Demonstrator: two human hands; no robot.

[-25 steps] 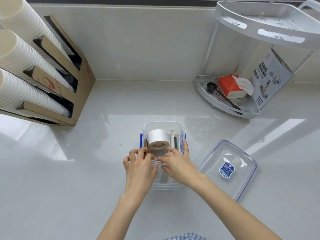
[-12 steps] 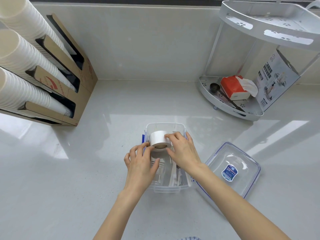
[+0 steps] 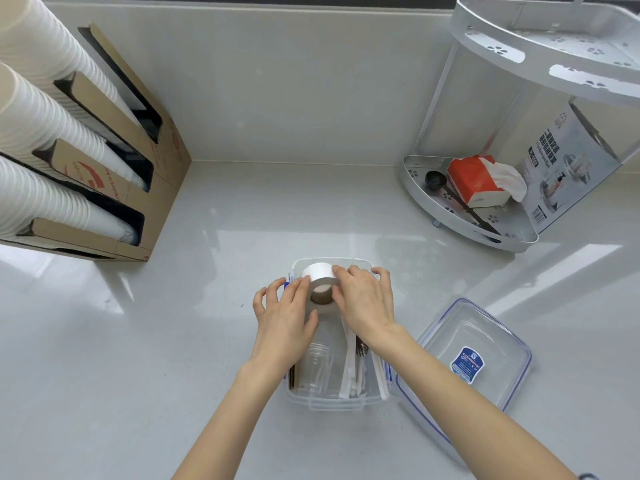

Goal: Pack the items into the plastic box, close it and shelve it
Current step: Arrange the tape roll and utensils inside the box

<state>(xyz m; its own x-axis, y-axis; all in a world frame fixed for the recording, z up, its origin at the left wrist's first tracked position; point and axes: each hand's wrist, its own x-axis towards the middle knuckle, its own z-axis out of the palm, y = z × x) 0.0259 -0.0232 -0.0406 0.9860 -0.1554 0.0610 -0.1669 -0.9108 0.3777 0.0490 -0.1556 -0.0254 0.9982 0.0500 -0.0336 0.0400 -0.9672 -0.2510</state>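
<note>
A clear plastic box (image 3: pixel 332 403) with blue clips stands open on the white counter in front of me. At its far end a white tape roll (image 3: pixel 320 280) stands on edge. My left hand (image 3: pixel 285 317) presses the roll's left side and my right hand (image 3: pixel 363 303) holds its right side. Nearer to me inside the box lie a clear cup (image 3: pixel 317 365) and white wrapped utensils (image 3: pixel 353 368). The box's clear lid (image 3: pixel 474 348), with a blue label, lies upside down to the right of the box.
A cardboard dispenser (image 3: pixel 152 188) with stacks of white paper cups fills the left. A white two-tier corner shelf (image 3: pixel 460 216) at the back right holds a red tissue pack (image 3: pixel 478 180), a black scoop and a printed carton.
Both hands have moved from the near half of the box to its far end and closed around the tape roll. The view has shifted slightly.
</note>
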